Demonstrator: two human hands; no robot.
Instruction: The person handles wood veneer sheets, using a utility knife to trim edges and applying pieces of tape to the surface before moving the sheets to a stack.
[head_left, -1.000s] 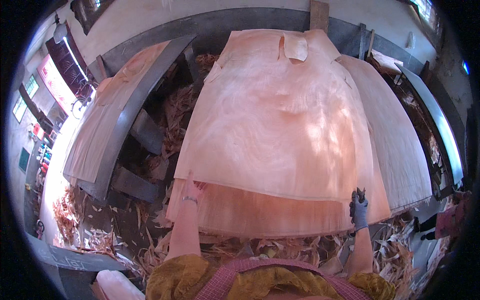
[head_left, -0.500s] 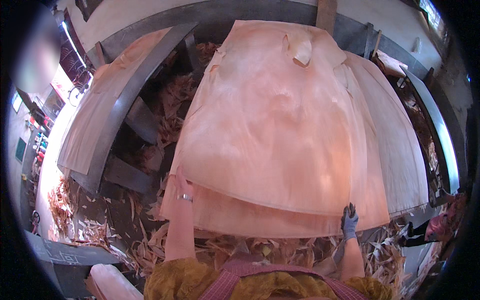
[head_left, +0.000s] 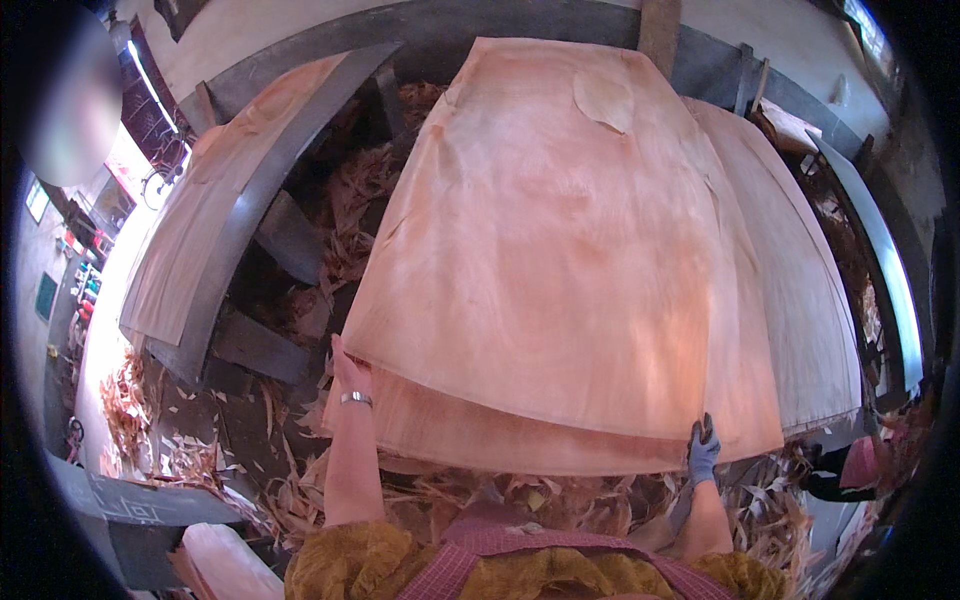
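Note:
A broad, thin wood veneer sheet (head_left: 540, 270) spreads out before me, over another veneer sheet (head_left: 480, 440) whose near edge sticks out below it. My bare left hand (head_left: 347, 372), with a metal band on its wrist, grips the upper sheet's near left corner; some of its fingers are hidden. At the near right, my grey-gloved right hand (head_left: 703, 448) is closed on the same sheet's near edge. That edge stands slightly off the sheet underneath. Toward the far end lies a loose oval veneer scrap (head_left: 603, 100).
More veneer sheets lie on a pile (head_left: 790, 270) at right and on a grey-edged bench (head_left: 190, 250) at left. Veneer shavings (head_left: 345, 215) fill the gap between and litter the floor by my body. Another person's pink clothing (head_left: 858, 463) shows at lower right.
My left hand has moved a little left with the sheet's corner. The sheet lies smoother, and the raised piece at its far end has flattened. My right hand has barely shifted.

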